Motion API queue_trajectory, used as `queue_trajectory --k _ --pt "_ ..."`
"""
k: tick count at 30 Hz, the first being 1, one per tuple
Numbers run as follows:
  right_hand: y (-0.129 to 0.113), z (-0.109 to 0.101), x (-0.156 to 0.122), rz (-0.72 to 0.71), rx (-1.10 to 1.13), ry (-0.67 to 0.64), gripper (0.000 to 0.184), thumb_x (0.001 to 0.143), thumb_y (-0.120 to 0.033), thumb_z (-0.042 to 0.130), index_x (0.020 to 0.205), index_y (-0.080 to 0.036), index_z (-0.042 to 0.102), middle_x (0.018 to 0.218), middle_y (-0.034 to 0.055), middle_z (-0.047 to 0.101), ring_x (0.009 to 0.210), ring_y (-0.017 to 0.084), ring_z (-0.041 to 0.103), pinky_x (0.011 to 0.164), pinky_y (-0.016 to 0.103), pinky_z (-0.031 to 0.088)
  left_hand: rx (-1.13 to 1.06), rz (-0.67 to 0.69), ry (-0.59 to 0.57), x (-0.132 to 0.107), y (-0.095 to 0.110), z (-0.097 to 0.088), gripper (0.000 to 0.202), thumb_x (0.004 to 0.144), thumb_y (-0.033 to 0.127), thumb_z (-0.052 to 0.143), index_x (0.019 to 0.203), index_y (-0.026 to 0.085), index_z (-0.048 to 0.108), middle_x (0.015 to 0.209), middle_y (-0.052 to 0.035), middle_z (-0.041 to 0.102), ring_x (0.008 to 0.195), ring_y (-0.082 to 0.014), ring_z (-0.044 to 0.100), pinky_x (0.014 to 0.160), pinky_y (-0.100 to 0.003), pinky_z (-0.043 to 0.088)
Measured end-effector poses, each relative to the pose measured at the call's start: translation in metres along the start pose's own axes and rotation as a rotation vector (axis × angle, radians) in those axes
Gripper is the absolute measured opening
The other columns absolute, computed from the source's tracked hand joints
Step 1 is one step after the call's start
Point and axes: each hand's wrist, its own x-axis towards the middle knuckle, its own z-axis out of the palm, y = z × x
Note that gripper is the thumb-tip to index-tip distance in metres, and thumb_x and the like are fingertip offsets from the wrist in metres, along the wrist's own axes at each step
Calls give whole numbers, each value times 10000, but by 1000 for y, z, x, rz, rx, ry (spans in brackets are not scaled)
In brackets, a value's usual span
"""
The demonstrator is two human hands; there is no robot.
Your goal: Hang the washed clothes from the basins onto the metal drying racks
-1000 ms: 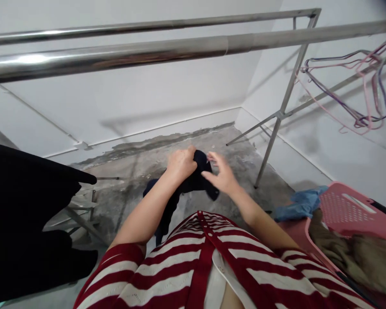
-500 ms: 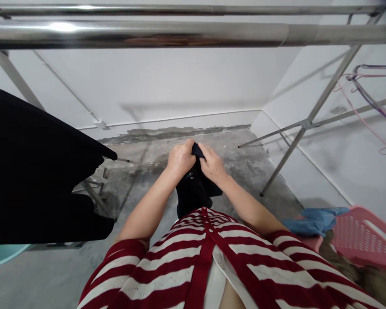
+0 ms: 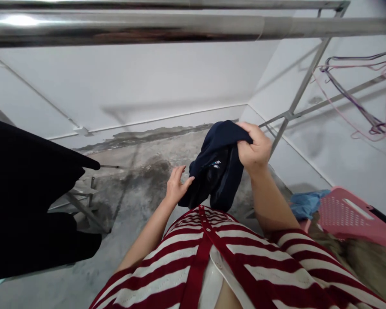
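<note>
Right hand (image 3: 256, 151), centre-right of the frame, is clenched on the top fold of a navy garment (image 3: 217, 171). The garment hangs bunched from that grip, its long axis running down and left toward the lower centre. Left hand (image 3: 177, 185) sits lower, left of the garment, fingers spread and unclenched, tips touching its lower edge. Metal rail (image 3: 148, 28) crosses the top of the frame, well above both hands; the right hand is the nearer to it.

legible text: none is showing | navy garment (image 3: 223, 141): a small pale mark is showing on its inner fold | mark: staying too small and blurred to read
</note>
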Motion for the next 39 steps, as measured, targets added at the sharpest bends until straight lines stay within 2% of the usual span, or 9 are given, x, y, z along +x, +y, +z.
queue_trajectory --k 4,7,14,18,22,27,30,36,39 --pt "4 -13 -6 -34 -36 33 383 727 -144 436 1030 -222 656 1002 28 686 977 200 645 910 367 525 -96 22 -181 12 8 22 638 808 447 609 1352 180 409 1322 -140 534 1220 -244 510 1030 -371 417" --pt "9 -20 -10 -39 -96 41 374 720 -156 442 1010 -226 667 993 25 695 961 197 650 900 360 530 -155 11 -251 25 13 32 437 844 384 552 1238 197 553 1197 -78 647 1090 -223 611 941 -319 484" --pt "69 -51 -50 39 -262 -35 286 804 -286 481 1034 -238 645 998 54 698 968 223 646 873 366 528 92 19 206 51 24 -29 342 809 212 457 1092 195 648 1045 -60 701 1019 -205 632 925 -330 469" --pt "97 -50 -101 179 -300 -221 268 848 -316 451 1045 -234 614 1003 81 683 951 237 640 828 370 527 294 136 307 56 46 -63 360 765 193 504 1091 229 651 1008 -39 712 936 -188 657 849 -282 486" --pt "104 -45 -130 246 -271 -586 270 918 -338 395 1034 -218 608 986 81 665 916 210 632 801 327 508 359 177 135 50 54 -58 294 771 203 519 1011 242 685 957 -40 734 879 -207 685 738 -279 520" --pt "112 -65 -129 185 -130 -861 334 911 -439 432 1057 -204 620 971 67 644 871 179 622 793 299 493 334 193 205 39 73 -55 367 775 209 556 1113 320 647 992 8 732 886 -192 696 748 -276 540" --pt "135 -98 -110 198 -147 -723 377 867 -459 504 1137 -212 597 1025 70 637 915 180 616 837 309 487 281 185 154 32 88 -56 460 772 251 530 1173 468 590 992 90 724 888 -213 701 738 -332 564" --pt "207 -210 -20 373 -590 94 342 870 -352 456 1127 -164 582 1056 105 626 964 208 586 885 358 474 229 -13 130 24 105 -51 541 695 400 479 1097 752 402 1010 347 585 878 -277 695 703 -474 579" --pt "235 -250 30 508 -770 186 382 861 -266 449 1209 -131 528 1165 142 570 1020 224 569 939 369 436 227 -111 141 24 114 -50 540 645 433 465 1039 790 375 983 405 512 894 -289 686 709 -484 572"
